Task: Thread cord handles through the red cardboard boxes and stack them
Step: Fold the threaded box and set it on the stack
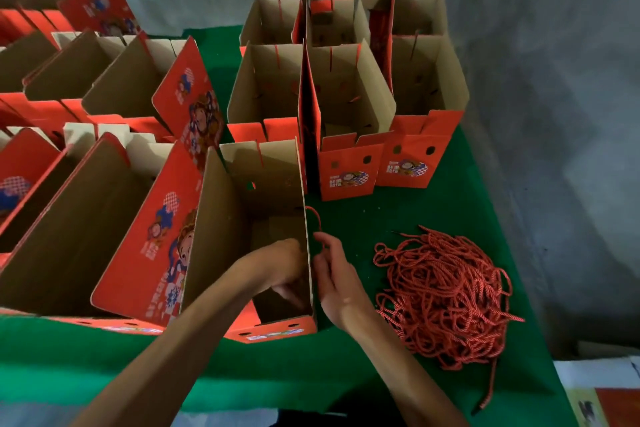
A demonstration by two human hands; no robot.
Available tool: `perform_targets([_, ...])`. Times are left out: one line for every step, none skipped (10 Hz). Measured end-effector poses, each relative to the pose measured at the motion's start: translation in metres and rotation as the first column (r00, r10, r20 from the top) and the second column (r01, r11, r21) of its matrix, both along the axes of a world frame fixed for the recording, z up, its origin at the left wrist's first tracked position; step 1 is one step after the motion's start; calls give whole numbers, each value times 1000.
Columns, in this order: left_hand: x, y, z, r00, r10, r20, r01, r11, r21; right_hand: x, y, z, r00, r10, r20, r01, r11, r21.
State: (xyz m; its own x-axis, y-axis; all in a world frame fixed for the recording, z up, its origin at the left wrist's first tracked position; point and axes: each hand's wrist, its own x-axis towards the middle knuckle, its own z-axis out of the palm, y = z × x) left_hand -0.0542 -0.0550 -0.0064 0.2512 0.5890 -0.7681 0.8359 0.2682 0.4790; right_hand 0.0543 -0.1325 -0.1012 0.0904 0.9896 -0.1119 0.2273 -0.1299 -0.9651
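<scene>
Left hand (284,267) inside box (221,236) — cord (316,218) pinched outside.

We note the nearest red box (242,236) standing open-topped on the green cloth, brown inside, punched holes low in its front. A red cord (316,218) loops out at its right wall. More open red boxes (346,107) stand in rows behind and to the left. A tangled heap of red cords (446,295) lies right of the box.
</scene>
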Motion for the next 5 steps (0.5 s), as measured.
perform_targets([3,5,5,996,60,63,-60,998,1,1,0,4,999,-40,-19,40,999,0])
perform_targets([6,9,11,988,85,132,-91,995,43,7,-6,12,985,-75,-155,81,996,31])
perform_targets([13,14,15,962,210,177,-228,970,86,18,-18,13,969,-16,-247,40,995,93])
perform_targets([15,17,26,949,217,227,-223,975,-2,28,-24,6,999,23,-34,-17,987,158])
perform_targets([15,20,41,945,190,266,-186,982,-37,35,-17,2,994,-3,108,-17,982,187])
